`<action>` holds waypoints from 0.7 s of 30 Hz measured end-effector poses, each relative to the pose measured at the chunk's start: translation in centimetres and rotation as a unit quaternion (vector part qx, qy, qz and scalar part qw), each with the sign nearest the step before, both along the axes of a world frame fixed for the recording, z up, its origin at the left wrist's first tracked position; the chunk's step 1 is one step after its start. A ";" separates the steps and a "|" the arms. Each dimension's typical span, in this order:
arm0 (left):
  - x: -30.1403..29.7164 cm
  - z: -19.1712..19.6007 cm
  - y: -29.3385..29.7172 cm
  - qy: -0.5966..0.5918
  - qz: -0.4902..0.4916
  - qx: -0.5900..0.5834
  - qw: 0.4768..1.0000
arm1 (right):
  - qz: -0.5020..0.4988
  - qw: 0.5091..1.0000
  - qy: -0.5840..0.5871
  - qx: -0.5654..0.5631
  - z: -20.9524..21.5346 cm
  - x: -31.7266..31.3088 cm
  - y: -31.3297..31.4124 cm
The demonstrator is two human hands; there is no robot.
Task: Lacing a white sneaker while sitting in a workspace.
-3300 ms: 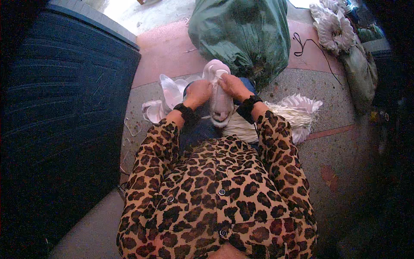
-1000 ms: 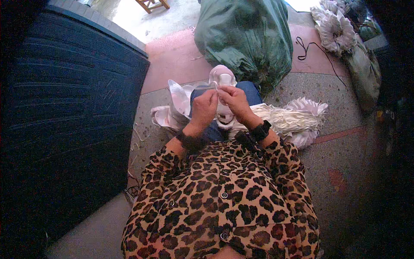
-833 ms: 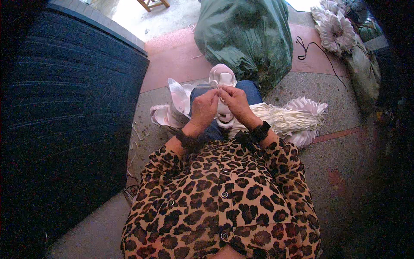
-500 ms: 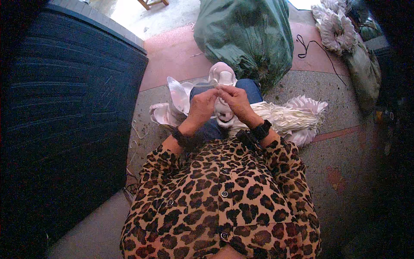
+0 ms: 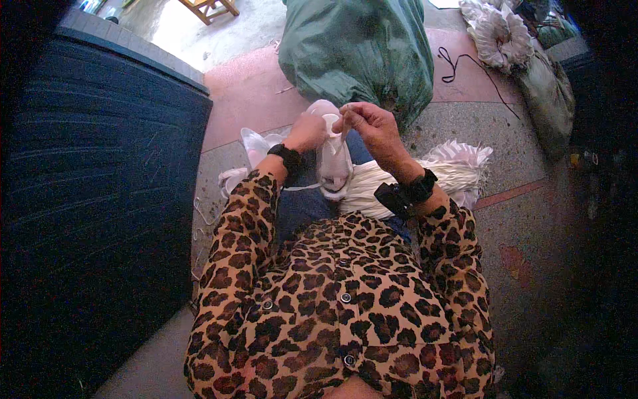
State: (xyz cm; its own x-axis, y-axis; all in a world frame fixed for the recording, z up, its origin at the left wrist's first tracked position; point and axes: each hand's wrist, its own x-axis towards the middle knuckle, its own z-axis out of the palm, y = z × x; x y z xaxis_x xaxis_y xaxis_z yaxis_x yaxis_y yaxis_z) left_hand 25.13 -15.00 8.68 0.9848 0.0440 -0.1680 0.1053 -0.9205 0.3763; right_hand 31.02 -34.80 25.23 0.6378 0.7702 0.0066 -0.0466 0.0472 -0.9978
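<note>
A pale pinkish-white shoe upper (image 5: 334, 166) lies across my lap on blue jeans, its toe pointing away and its heel opening toward me. My left hand (image 5: 308, 132) is closed at its left side near the tongue, the fingertips partly hidden. On the right, my right hand (image 5: 376, 131) is raised over the eyelets with thumb and fingers pinched on a thin white shoelace, little of which shows. Another lace end (image 5: 302, 188) trails left from the heel. Beside my right thigh lies a thick bundle of cream laces (image 5: 375, 188).
More pale shoe uppers (image 5: 254, 145) lie left of my knees. A large green sack (image 5: 355, 53) stands ahead. Dark blue panelling (image 5: 106, 166) walls the left. At the far right are a bundle of pale uppers (image 5: 498, 36), a greyish sack (image 5: 546, 100) and a black cord (image 5: 488, 72).
My hands were together over the shoe upper; now they are apart, the left at its left side, the right farther right and higher. The view has shifted slightly.
</note>
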 end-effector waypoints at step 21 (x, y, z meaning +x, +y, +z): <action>1.0 5.3 -1.9 -0.047 -0.047 -0.105 0.992 | -0.053 0.929 -0.290 0.224 22.0 4.5 -3.1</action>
State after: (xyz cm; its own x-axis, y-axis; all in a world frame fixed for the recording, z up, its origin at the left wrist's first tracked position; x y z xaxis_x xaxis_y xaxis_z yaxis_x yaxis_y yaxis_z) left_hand 26.09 -16.94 13.96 0.9947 -0.0750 -0.0702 -0.0223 -0.8247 0.5651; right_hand 35.50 -37.89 47.20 0.4985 0.5404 0.6778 0.5217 0.4374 -0.7325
